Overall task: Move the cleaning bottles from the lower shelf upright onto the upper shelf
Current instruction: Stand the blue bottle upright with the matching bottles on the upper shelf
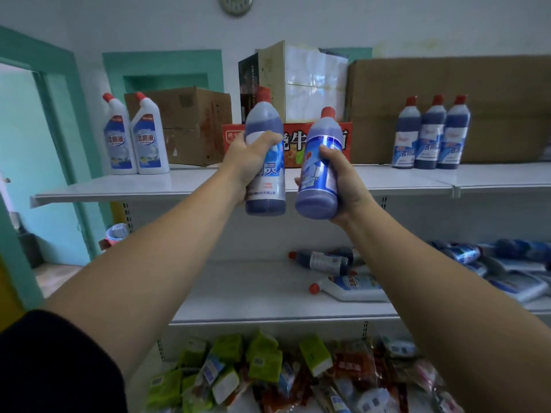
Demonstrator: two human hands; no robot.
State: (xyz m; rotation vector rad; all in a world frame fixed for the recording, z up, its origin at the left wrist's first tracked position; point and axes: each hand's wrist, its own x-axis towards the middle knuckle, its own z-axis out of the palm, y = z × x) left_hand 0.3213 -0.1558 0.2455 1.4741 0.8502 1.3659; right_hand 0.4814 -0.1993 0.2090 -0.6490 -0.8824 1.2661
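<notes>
— Heavy?
— Probably, being full of liquid; stiff, smooth plastic, so better to grip round the middle.
— And now?
— Gripping with the left hand (pixel 250 158) an upright dark-blue plastic bottle with red cap (pixel 264 119), with the right hand (pixel 346 180) a paler blue plastic bottle (pixel 316 204), slightly tilted; held side by side before the front edge of the white upper shelf (pixel 119 187).

**Chinese labels on the shelf stock**

Toward the left end of the white upper shelf (pixel 119 187), two white plastic bottles with bent necks (pixel 146 140) each carry 洁厕液 on a blue label. The dark blue red-capped bottle (pixel 265 174) gripped in the left hand (pixel 249 158) shows a large 灵. The red cardboard carton (pixel 293 144) behind it bears a black 牛. Near the right end, three dark blue red-capped bottles (pixel 429 138) read 洁厕. The paler blue bottle (pixel 317 186) in the right hand (pixel 343 174) has print too blurred to read.
</notes>
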